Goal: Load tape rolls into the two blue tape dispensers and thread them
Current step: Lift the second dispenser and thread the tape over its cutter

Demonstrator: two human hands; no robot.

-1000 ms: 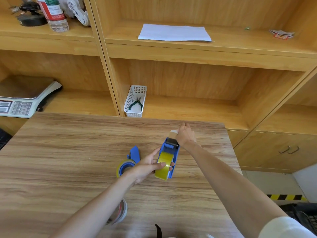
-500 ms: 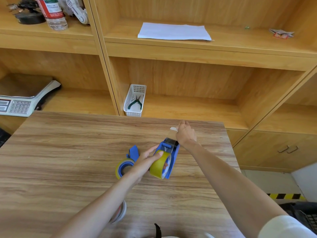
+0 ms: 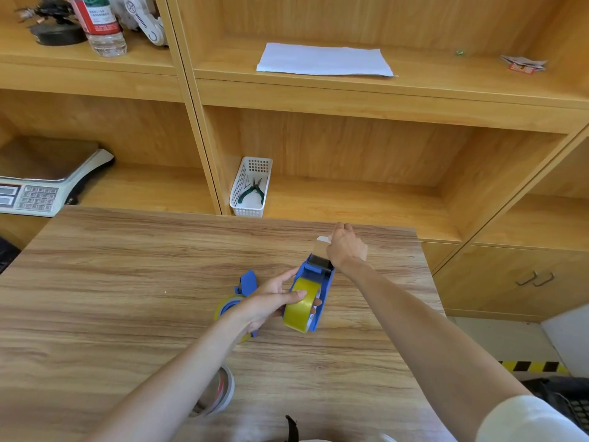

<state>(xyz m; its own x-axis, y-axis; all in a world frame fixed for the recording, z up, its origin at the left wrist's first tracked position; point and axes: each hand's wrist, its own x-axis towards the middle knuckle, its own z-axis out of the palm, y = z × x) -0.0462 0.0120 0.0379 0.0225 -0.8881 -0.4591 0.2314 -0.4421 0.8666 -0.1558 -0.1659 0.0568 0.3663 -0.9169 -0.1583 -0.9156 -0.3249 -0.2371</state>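
Left hand (image 3: 271, 301) grips blue dispenser (image 3: 318, 282) holding yellow tape roll (image 3: 299, 309), over table (image 3: 127, 282). Right hand (image 3: 345, 247) pinches clear tape end (image 3: 320, 247) pulled past the head. Second loaded dispenser (image 3: 245, 283) behind left hand.

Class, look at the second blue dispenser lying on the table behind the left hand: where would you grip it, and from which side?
Grip the second dispenser's blue handle end, coming from above on its far side. That end sticks up clear of the left hand, while its roll end is partly hidden.
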